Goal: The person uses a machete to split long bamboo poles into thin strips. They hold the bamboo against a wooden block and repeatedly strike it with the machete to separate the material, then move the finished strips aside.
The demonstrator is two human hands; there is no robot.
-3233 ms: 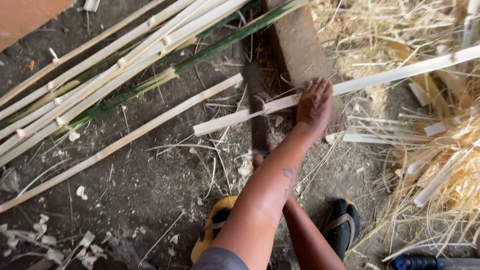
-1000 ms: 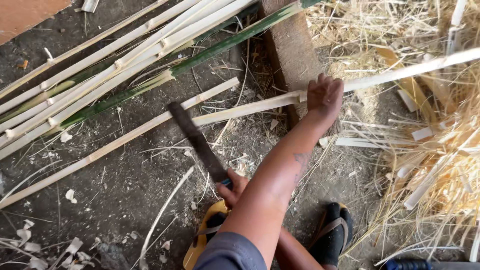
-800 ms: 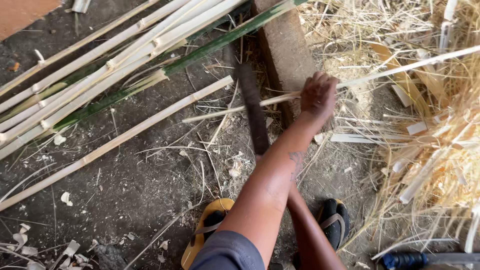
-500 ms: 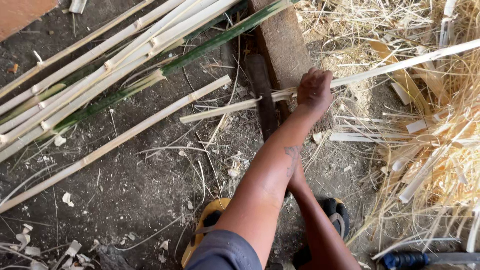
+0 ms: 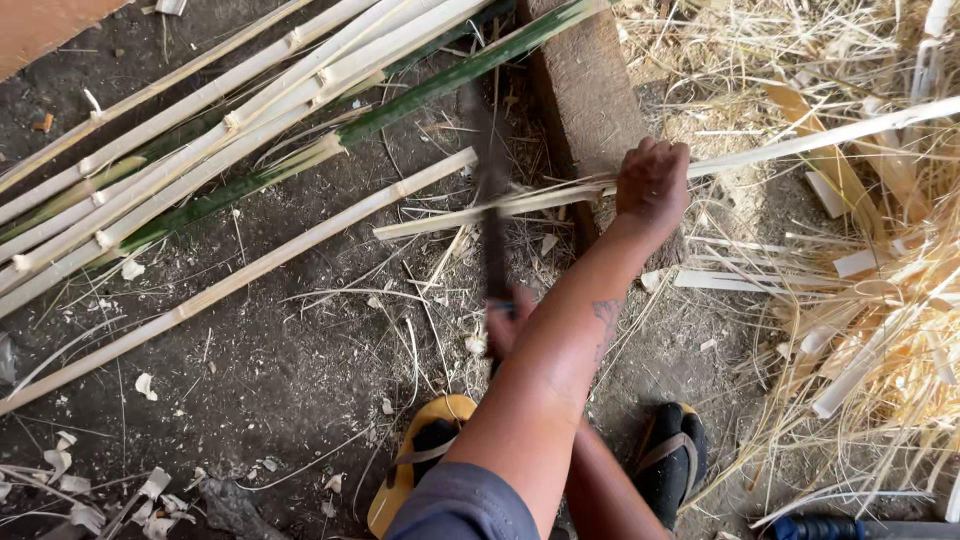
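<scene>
Blade [image 5: 492,200] now crosses strip [image 5: 500,208]; left hand [image 5: 652,185] still grips.

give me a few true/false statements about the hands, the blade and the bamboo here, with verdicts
1. The left hand grips a pale bamboo strip over the wooden block. True.
2. The right hand is empty. False: it holds the handle of a long dark blade.
3. The blade crosses the held strip. True.
4. The green bamboo pole lies in the person's lap. False: it lies on the dirt ground among split pale strips.
5. The person is barefoot. False: a yellow sandal and a black sandal are worn.
</scene>
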